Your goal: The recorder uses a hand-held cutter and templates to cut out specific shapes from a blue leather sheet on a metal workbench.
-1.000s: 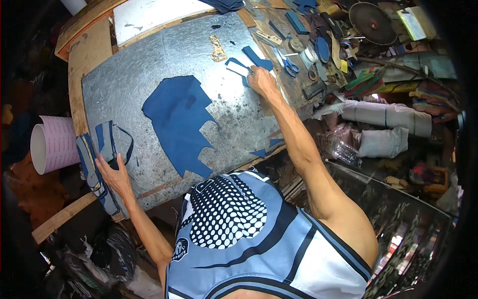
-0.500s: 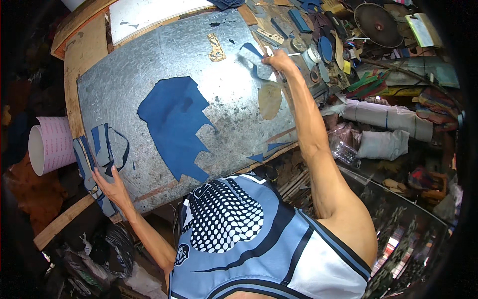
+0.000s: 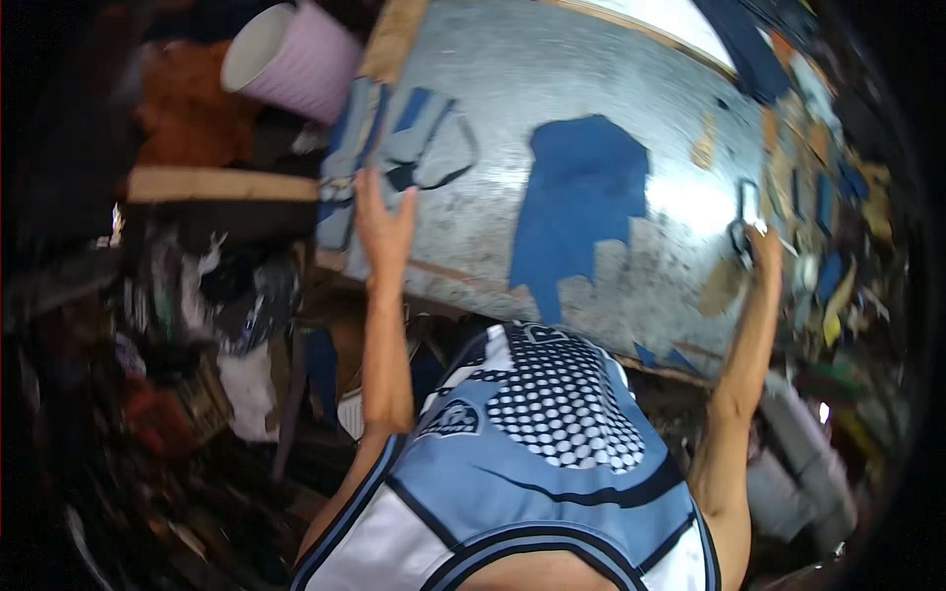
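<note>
My left hand [image 3: 384,227] lies at the table's left edge, fingers stretched and thumb apart, touching a stack of blue-and-grey cut strips [image 3: 347,148]. Beside its fingertips is another grey-and-blue piece [image 3: 419,128] with a dark curved strap. On the far right, my right hand [image 3: 764,248] is closed at the end of a small grey piece with dark blue edges [image 3: 749,202]; blur hides the exact grip. Between the hands a large blue sheet [image 3: 581,187] with a stepped, jagged edge lies flat.
The metal-topped table [image 3: 473,59] has a wooden rim. A pale pink roll [image 3: 310,64] stands past its left corner. A tan oval piece [image 3: 722,286] lies near my right hand, a tan template [image 3: 704,143] farther back. Tools and scraps crowd the right side; blue offcuts [image 3: 680,362] lie at the near edge.
The view has swung left, so the table appears farther right and turned. My left hand stays by the strips. My right hand remains at the small grey-and-blue piece, which has turned somewhat.
</note>
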`<state>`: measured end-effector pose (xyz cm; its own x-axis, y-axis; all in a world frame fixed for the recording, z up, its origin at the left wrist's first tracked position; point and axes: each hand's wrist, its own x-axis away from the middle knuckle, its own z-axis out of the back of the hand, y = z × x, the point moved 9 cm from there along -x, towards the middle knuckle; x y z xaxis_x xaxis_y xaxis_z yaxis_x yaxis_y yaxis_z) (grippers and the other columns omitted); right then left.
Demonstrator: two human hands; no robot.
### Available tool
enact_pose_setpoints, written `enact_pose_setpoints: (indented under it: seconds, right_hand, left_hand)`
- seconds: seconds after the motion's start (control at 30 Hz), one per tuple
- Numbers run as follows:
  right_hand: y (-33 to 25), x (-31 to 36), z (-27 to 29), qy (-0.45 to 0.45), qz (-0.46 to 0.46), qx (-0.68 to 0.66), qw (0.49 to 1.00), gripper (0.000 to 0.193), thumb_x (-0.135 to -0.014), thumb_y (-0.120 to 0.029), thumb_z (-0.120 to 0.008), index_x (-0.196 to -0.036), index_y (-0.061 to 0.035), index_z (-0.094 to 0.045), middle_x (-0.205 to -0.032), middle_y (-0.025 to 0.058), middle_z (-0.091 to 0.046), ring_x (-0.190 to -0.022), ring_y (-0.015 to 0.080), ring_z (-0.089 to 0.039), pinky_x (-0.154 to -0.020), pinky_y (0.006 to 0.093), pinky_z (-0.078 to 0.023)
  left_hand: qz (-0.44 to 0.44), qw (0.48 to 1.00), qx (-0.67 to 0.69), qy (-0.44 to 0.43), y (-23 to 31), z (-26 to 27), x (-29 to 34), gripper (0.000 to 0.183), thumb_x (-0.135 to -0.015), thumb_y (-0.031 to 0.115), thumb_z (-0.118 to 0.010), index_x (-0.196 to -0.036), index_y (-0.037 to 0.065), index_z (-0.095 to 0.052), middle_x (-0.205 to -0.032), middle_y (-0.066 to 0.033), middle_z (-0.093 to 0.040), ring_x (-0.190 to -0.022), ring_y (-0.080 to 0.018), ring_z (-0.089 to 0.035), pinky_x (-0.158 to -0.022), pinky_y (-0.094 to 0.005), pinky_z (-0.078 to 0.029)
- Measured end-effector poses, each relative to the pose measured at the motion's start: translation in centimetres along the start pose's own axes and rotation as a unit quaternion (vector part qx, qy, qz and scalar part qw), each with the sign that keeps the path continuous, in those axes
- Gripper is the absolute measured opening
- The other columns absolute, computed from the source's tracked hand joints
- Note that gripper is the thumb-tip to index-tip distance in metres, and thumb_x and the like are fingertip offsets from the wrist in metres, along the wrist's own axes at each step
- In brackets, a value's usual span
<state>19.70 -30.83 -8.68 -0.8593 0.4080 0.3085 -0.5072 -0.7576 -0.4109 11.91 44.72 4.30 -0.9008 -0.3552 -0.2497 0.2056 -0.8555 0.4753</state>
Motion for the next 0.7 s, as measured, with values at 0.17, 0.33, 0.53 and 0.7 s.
enact_pose_setpoints:
  seconds: [0.17, 0.33, 0.53, 0.7]
  right_hand:
    - [2.4, -1.3, 0.6, -0.053, -0.039, -0.117, 0.991, 0.041, -0.075, -0.037, -0.082, -0.071, 0.0005, -0.066, -0.062, 0.0046, -0.058, -0.051, 0.0158, -0.048, -0.049, 0.0363, -0.036]
    - [1.1, 2.3, -1.0, -0.068, -0.104, -0.191, 0.974, 0.032, -0.077, -0.033, -0.081, -0.078, -0.0053, -0.064, -0.055, 0.0029, -0.054, -0.039, 0.0158, -0.047, -0.038, 0.0322, -0.036]
    - [-22.6, 16.3, -7.8, -0.238, 0.078, -0.268, 0.930, 0.024, -0.088, -0.028, -0.065, -0.074, -0.0080, -0.061, -0.062, -0.0033, -0.049, -0.052, 0.0090, -0.044, -0.048, 0.0265, -0.035]
    - [-37.0, 26.8, -14.4, -0.354, 0.112, -0.452, 0.811, 0.045, -0.086, -0.020, -0.074, -0.119, 0.0054, -0.057, -0.071, 0.0011, -0.059, -0.054, 0.0096, -0.055, -0.050, 0.0240, -0.045]
  left_hand:
    - [0.027, 0.999, 0.031, 0.032, -1.3, 1.3, 1.0, 0.068, -0.086, 0.030, -0.074, -0.136, -0.006, -0.047, -0.146, -0.0318, -0.041, -0.134, -0.0446, -0.042, -0.110, -0.0477, -0.036]
    - [0.018, 0.998, 0.047, 0.043, -2.6, 1.6, 2.1, 0.063, -0.087, 0.028, -0.073, -0.134, -0.006, -0.050, -0.142, -0.0306, -0.045, -0.132, -0.0439, -0.045, -0.108, -0.0470, -0.038]
    - [0.109, 0.902, 0.365, -0.204, 2.8, -4.8, 4.6, 0.064, -0.088, 0.027, -0.074, -0.137, -0.007, -0.050, -0.130, -0.0265, -0.059, -0.121, -0.0333, -0.058, -0.099, -0.0383, -0.049]
    - [0.109, 0.763, 0.553, -0.316, 9.3, -6.5, 5.5, 0.075, -0.089, 0.018, -0.075, -0.145, -0.011, -0.035, -0.138, -0.0234, -0.052, -0.119, -0.0239, -0.058, -0.097, -0.0299, -0.050]
